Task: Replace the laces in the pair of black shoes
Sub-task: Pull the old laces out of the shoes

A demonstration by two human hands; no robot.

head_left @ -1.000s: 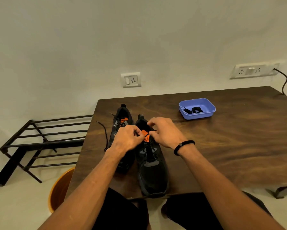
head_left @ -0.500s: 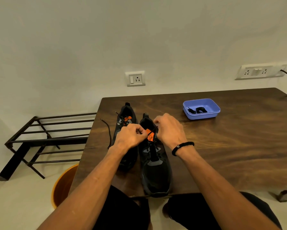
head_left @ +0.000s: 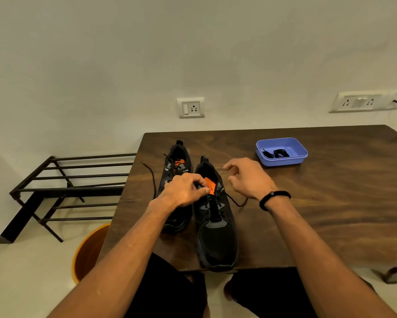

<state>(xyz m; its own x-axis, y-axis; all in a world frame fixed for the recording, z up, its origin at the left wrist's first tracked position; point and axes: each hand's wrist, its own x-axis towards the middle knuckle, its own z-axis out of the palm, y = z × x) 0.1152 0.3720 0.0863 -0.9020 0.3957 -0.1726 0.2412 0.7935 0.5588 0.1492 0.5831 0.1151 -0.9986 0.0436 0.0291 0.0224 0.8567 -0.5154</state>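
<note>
- A black metal rack is standing on the floor past the table's left edge, and an orange bin is sitting by the table's near left corner.
- The left shoe is lying near the table's left edge, with its toe pointing to the near edge. Its black lace is hanging loose toward the left edge.
- The left hand is reaching over the left shoe and pinching the top of the right shoe, by its orange tongue tag.
- The right shoe is sitting just beside the left one, with its toe at the table's near edge.
- A loose lace end is lying on the wooden table to the right of the right shoe.
- The right hand is hovering just right of that shoe, fingers loosely curled and holding nothing. It is wearing a black wristband.
- A blue tray is sitting near the table's far edge, with spare black laces lying inside.
</note>
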